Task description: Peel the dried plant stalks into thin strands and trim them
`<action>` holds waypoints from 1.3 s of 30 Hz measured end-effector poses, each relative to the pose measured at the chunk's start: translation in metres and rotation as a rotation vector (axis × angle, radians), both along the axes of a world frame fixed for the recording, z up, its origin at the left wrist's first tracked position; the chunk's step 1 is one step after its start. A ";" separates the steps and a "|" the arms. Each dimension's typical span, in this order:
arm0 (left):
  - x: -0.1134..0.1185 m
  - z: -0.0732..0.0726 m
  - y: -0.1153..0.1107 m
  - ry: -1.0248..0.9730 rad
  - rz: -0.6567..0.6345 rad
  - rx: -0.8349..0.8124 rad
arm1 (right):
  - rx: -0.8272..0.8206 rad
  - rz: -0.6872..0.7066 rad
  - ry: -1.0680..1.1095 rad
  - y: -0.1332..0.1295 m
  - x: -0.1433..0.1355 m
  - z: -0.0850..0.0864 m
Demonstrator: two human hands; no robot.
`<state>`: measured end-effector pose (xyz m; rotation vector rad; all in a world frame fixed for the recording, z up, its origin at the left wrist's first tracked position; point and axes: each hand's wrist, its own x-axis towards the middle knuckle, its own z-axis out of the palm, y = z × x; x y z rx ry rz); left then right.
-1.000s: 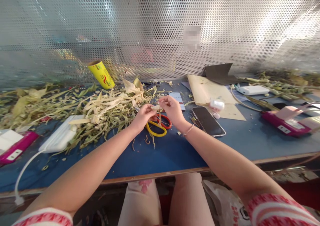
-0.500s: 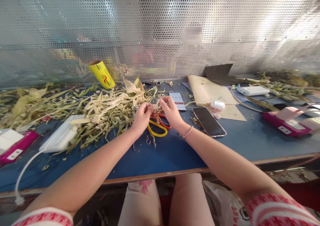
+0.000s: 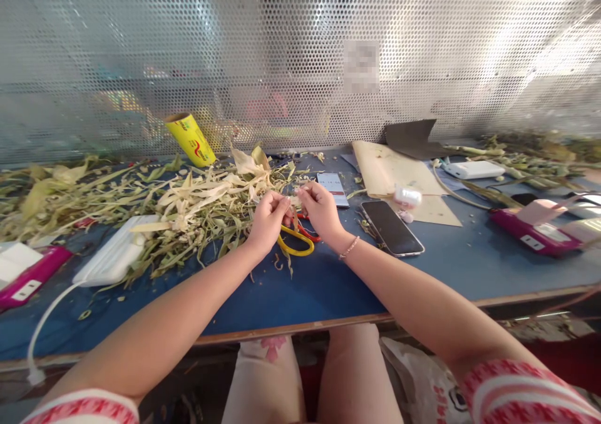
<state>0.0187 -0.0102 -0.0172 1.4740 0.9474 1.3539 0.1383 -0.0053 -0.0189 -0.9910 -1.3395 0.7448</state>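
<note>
Over the blue table [image 3: 328, 286], my left hand [image 3: 268, 220] and my right hand [image 3: 322, 210] are close together, fingertips pinched. Something small and pale lies at the fingertips between them, too small to make out. Just below the hands rest scissors [image 3: 297, 248] with yellow and red handles; their blades are hidden. A heap of dried leaves and stalks [image 3: 206, 198] spreads left from my left hand. Behind my right hand lies a phone with a lit screen [image 3: 334, 189]. A dark-screened phone [image 3: 392, 227] is to the right of that hand.
A yellow cardboard tube [image 3: 191, 141] leans behind the heap. White power banks [image 3: 117, 248] and magenta power strips [image 3: 535, 233] with cables lie at the sides. Brown paper [image 3: 394, 170] and a small clear bottle [image 3: 407, 196] are at right. Perforated metal [image 3: 300, 54] stands behind.
The fingertips of my two hands have drawn slightly apart. My right fingers have curled in a little. The scissors and the heap look unmoved.
</note>
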 end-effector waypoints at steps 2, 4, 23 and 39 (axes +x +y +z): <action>-0.001 -0.001 0.002 -0.036 0.020 -0.017 | -0.001 0.017 0.024 0.000 0.000 0.000; -0.003 -0.001 0.005 -0.074 0.037 -0.029 | -0.001 0.035 0.028 -0.001 0.001 0.001; -0.001 0.008 -0.001 -0.066 -0.082 -0.006 | -0.063 0.006 0.197 0.014 0.014 -0.002; 0.002 0.014 0.000 -0.302 -0.011 -0.195 | -0.031 0.033 0.281 0.012 0.011 0.002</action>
